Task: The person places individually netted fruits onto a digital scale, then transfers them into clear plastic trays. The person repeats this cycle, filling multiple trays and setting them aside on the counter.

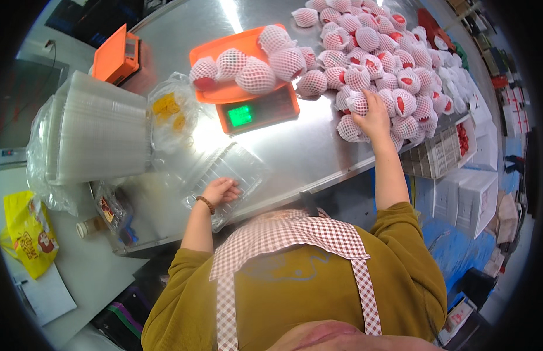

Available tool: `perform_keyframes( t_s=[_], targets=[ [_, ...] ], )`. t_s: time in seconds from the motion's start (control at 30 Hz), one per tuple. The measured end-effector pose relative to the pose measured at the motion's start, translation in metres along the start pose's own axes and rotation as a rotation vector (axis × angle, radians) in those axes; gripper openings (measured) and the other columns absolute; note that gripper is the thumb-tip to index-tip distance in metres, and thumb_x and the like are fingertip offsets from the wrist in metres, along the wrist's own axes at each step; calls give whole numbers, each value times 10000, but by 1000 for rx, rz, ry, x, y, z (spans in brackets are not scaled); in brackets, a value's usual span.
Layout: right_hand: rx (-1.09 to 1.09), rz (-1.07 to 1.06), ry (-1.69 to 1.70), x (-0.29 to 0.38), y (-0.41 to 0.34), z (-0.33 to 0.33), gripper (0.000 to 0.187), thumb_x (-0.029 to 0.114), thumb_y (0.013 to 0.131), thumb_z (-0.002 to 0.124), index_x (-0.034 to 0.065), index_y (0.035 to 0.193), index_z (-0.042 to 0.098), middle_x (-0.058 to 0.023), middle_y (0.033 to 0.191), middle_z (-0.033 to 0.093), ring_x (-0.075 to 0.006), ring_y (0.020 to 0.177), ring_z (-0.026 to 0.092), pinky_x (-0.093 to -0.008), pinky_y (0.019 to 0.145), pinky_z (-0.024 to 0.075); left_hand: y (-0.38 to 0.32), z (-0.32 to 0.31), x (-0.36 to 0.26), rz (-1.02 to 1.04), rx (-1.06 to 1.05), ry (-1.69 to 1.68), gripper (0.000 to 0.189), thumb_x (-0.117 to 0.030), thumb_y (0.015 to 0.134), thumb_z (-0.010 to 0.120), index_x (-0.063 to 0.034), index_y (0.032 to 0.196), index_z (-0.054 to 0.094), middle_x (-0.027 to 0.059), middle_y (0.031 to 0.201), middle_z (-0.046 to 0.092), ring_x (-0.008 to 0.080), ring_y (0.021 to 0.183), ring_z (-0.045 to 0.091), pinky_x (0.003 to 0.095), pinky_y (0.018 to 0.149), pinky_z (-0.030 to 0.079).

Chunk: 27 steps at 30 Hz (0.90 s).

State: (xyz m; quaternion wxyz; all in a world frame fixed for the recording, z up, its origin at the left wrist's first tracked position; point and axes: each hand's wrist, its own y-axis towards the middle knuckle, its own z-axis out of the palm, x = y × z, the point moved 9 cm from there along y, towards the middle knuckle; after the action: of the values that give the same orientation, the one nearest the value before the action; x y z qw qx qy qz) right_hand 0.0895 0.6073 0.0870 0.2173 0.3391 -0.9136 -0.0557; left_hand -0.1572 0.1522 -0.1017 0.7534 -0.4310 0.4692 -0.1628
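My right hand (375, 115) grips a red fruit in a white foam net (357, 103) at the near left side of a large pile of netted fruit (385, 61). My left hand (220, 191), a beaded bracelet at its wrist, rests over an empty clear plastic tray (240, 169) near the table's front edge; its fingers are loosely curled with nothing visible in them. Beyond it, several netted fruits (255, 75) lie on the orange pan (236, 43) of a digital scale (258, 109) with a lit green display. The fruit at the pan's right side touches others close to the pile.
A tall stack of clear plastic trays (100, 127) stands at the left, beside a bag of yellow rubber bands (168, 107). A second orange scale (118, 55) is behind them. Plastic crates (431, 153) and white foam boxes (466, 197) stand right of the metal table (293, 171).
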Motion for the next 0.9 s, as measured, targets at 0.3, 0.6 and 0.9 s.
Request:
perform_keyframes(
  t_s=[0.3, 0.6, 0.9],
  targets=[
    [-136, -518, 491, 182, 97, -21, 685, 252, 691, 794, 59, 1306, 563, -181, 1265, 593, -354, 1178, 561, -437, 1001, 454, -4, 5, -1, 17, -37, 32, 301, -287, 1028, 517, -33, 1148, 625, 84, 927, 719, 121, 754, 683, 247, 700, 566],
    [309, -385, -67, 282, 226, 123, 701, 464, 793, 672, 131, 1393, 529, -163, 1340, 580, -359, 1220, 564, -447, 1024, 453, -4, 5, 8, 62, -63, -25, 292, -308, 1018, 538, -56, 1126, 638, 61, 935, 717, 113, 759, 680, 228, 681, 541],
    [-136, -481, 390, 244, 174, 51, 451, 369, 888, 658, 48, 1205, 659, -164, 1203, 664, -337, 1092, 637, -406, 962, 475, -18, 15, 15, 132, -98, -28, 246, -266, 985, 607, -64, 1122, 642, 48, 936, 710, 107, 740, 670, 228, 685, 521]
  ],
)
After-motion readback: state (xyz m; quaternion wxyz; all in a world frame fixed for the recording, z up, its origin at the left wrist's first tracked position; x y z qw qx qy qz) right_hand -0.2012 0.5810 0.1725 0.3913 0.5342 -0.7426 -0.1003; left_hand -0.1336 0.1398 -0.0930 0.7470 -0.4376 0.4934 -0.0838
